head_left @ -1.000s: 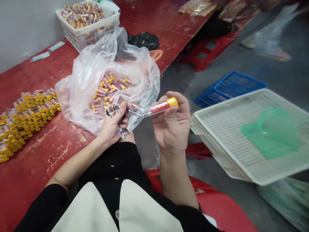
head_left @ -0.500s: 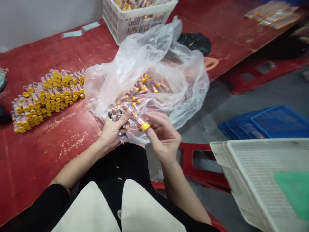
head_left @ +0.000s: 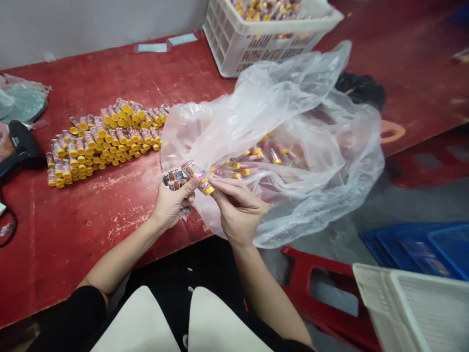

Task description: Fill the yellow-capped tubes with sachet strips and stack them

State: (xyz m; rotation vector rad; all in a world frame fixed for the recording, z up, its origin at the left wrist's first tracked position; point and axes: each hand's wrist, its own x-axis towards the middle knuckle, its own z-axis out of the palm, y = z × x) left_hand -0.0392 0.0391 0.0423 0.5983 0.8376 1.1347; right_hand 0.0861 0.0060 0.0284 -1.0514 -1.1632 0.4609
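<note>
Between my two hands is a small clear tube with a yellow cap (head_left: 203, 182), tilted, its printed pink-and-white label showing. My right hand (head_left: 240, 208) pinches it near the capped end. My left hand (head_left: 173, 200) is closed on several small printed cards (head_left: 173, 177), its thumb reaching the tube's other end. A bit of crinkled clear wrap (head_left: 185, 212) pokes out below the left fingers. Behind the hands lies a large translucent plastic bag (head_left: 227, 122), with more yellow-capped tubes (head_left: 252, 159) inside. Left of it, similar tubes (head_left: 106, 139) are stacked with caps facing me.
A white crate (head_left: 264, 36) full of tubes stands at the back of the red table (head_left: 120, 249). A black heat-gun-like tool (head_left: 25, 146) lies at left. Red stools (head_left: 322, 288), blue trays (head_left: 414, 247) and a white basket (head_left: 381, 293) are at right.
The view has swung left, so the table's things sit farther right. My right hand has drawn closer to the left, and the tube has shifted nearer to the cards.
</note>
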